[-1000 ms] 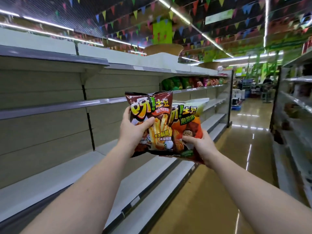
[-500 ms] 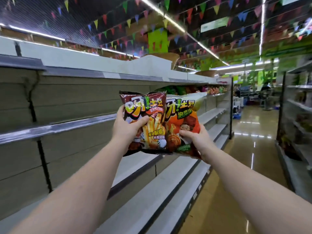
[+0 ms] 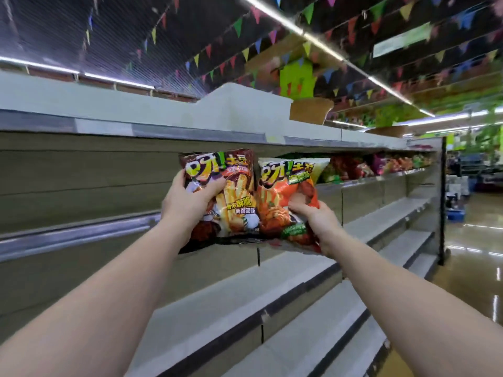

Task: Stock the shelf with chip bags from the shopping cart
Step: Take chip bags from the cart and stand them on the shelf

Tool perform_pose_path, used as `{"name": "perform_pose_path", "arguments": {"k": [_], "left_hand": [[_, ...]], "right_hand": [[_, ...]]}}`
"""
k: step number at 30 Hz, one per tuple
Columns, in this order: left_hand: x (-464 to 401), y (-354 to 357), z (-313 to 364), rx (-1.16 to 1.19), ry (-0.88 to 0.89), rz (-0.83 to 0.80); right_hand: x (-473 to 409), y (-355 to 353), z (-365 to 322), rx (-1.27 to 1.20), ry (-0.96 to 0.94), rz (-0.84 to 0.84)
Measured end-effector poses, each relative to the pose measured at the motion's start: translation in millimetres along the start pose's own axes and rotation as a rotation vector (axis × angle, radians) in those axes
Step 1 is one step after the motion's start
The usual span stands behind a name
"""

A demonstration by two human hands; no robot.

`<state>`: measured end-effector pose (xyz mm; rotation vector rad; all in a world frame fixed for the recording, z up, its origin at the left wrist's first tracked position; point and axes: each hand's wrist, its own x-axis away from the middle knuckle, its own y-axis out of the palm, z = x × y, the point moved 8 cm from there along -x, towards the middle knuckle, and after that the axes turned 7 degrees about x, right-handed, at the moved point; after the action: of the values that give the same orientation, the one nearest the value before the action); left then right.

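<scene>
Clearly both hands are full: the left hand (image 3: 187, 205) grips a glossy dark-brown foil chip bag with a french-fry picture (image 3: 231, 197) by its left edge, thumb curled over the front, while the right hand (image 3: 317, 221) pinches a shiny orange foil chip bag with a pale top (image 3: 283, 197) at its lower right corner — the two bags held side by side, touching, in front of the bare grey metal shelf (image 3: 81, 229). Such puffed, air-filled bags look light, slippery and easily crushed — so holding the sealed edges seems safer than squeezing the middle.
</scene>
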<state>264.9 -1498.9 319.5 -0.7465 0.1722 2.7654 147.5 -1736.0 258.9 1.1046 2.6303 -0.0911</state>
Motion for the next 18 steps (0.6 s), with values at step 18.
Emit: {"name": "perform_pose_path", "arguments": {"k": [18], "left_hand": [[-174,124,-78,-0.089,-0.200,0.044]], "right_hand": [[-284,28,38,-0.063,0.217,-0.362]]}}
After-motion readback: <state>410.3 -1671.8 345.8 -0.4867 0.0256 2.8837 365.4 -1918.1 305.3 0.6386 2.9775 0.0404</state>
